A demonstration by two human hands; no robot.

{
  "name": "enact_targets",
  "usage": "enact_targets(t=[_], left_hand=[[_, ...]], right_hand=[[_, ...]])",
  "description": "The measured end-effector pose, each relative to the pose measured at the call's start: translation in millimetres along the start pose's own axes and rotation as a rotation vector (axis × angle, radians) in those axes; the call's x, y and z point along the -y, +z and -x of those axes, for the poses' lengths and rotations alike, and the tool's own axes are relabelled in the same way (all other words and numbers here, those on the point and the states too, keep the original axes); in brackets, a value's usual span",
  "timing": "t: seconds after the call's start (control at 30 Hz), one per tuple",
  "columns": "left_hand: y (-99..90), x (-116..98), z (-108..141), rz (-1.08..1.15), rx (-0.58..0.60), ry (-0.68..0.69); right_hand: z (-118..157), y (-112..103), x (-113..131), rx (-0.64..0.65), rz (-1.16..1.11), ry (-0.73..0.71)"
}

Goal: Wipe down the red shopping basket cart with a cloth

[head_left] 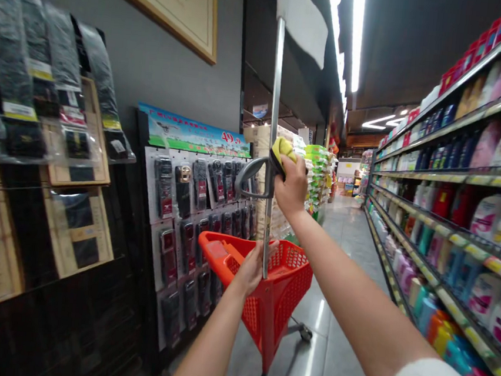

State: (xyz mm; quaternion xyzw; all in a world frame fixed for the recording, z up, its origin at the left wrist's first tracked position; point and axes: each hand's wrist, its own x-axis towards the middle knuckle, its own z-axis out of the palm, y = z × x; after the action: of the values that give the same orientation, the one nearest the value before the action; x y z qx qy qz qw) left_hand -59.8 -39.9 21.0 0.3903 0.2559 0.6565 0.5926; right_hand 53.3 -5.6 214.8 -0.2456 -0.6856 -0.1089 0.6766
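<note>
A red plastic shopping cart [272,308] stands in front of me. From its near rim rises a metal pole [277,84] with a grey loop handle [245,178] and a pale flag-like panel [304,25] at the top. My left hand [251,268] is closed around the lower pole by the rim, its fingertips partly hidden behind it. Higher up, my right hand [292,186] is closed on a yellow cloth [284,147] with a dark edge, pressed against the right side of the handle.
Packaged belts [164,185] hang on a display board at the left, beside boxed goods [80,228]. Shelves of bottles [486,225] line the right. The tiled aisle floor [344,268] runs ahead past stacked packages [317,165]. A caster wheel [306,333] juts out at the cart's right.
</note>
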Motion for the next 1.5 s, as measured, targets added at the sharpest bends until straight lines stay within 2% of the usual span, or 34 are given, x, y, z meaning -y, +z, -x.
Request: enact_targets(t=[0.1,0.23,0.33,0.43,0.5,0.6,0.7,0.8,0.9,1.0,1.13,1.2,1.33,1.4,1.5], left_hand=[[-0.9,4,-3,-0.011,0.000,0.017],[-1.8,10,-8,-0.036,0.002,0.036],[-2.5,12,-10,-0.049,0.032,0.031],[-3.5,10,-11,-0.042,0.055,0.012],[-4.2,6,-9,-0.035,0.059,-0.004],[-4.9,0,-6,-0.011,0.073,-0.033],[-4.1,-2,-4,0.025,0.068,-0.053],[-2.5,-2,-4,0.055,0.045,-0.072],[-1.3,-4,-4,0.094,0.035,-0.092],[-0.4,-7,-4,0.115,0.020,-0.122],[0.1,-11,-4,0.108,0.039,-0.174],[-0.5,-12,-4,0.113,0.033,-0.186],[-2.0,-15,-5,0.061,-0.068,-0.231],[-1.4,-16,-4,0.004,-0.083,-0.229],[1.1,-17,-2,-0.053,-0.050,-0.172]], right_hand=[[-26,-6,9,0.132,0.081,-0.194],[-47,-8,37,0.337,0.209,-0.425],[-45,-6,60,0.462,0.249,-0.619],[-22,-7,64,0.509,0.264,-0.733],[1,-9,51,0.477,0.242,-0.742],[27,-11,20,0.410,0.180,-0.671],[30,-10,0,0.316,0.154,-0.563],[21,-5,-3,0.191,0.121,-0.450],[30,3,-7,0.182,0.070,-0.429],[61,10,-18,0.169,0.032,-0.397],[118,15,-35,0.144,0.019,-0.278],[152,17,-42,0.201,0.009,-0.275],[228,12,-53,0.370,-0.081,-0.291],[265,3,-57,0.440,-0.160,-0.197],[307,-17,-64,0.460,-0.249,0.095]])
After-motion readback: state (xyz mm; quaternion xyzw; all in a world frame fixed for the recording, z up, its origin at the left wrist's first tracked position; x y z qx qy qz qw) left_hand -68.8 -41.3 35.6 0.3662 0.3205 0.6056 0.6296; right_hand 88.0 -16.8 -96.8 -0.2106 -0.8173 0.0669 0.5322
